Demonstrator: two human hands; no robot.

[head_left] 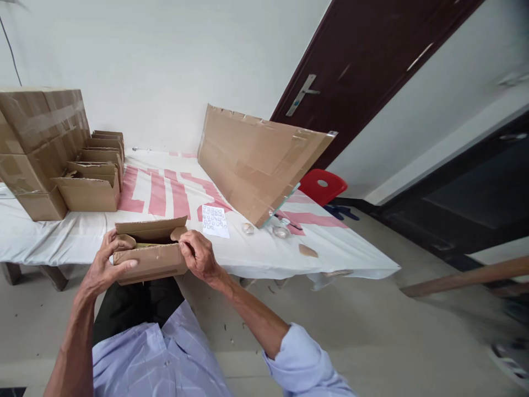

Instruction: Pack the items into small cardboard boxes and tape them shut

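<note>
A small brown cardboard box (155, 260) is held at the table's front edge, its long back flap raised and its top partly open. Something yellowish shows low inside, too little to name. My left hand (108, 262) grips the box's left end, thumb along the front face and fingers behind the side flap. At the right end, my right hand (200, 253) is closed on the box's corner by a small side flap. Just beyond the box lies a white paper sheet (215, 221) printed with rows of small figures.
Several open cardboard boxes (88, 193) stand in a row at the left beside stacked taped cartons (39, 132). A large cardboard sheet (260, 160) leans on the table (264, 259). Tape rolls (281, 231), scissors (291, 222) and a cardboard scrap (308, 251) lie near it. A red stool (324, 187) stands behind.
</note>
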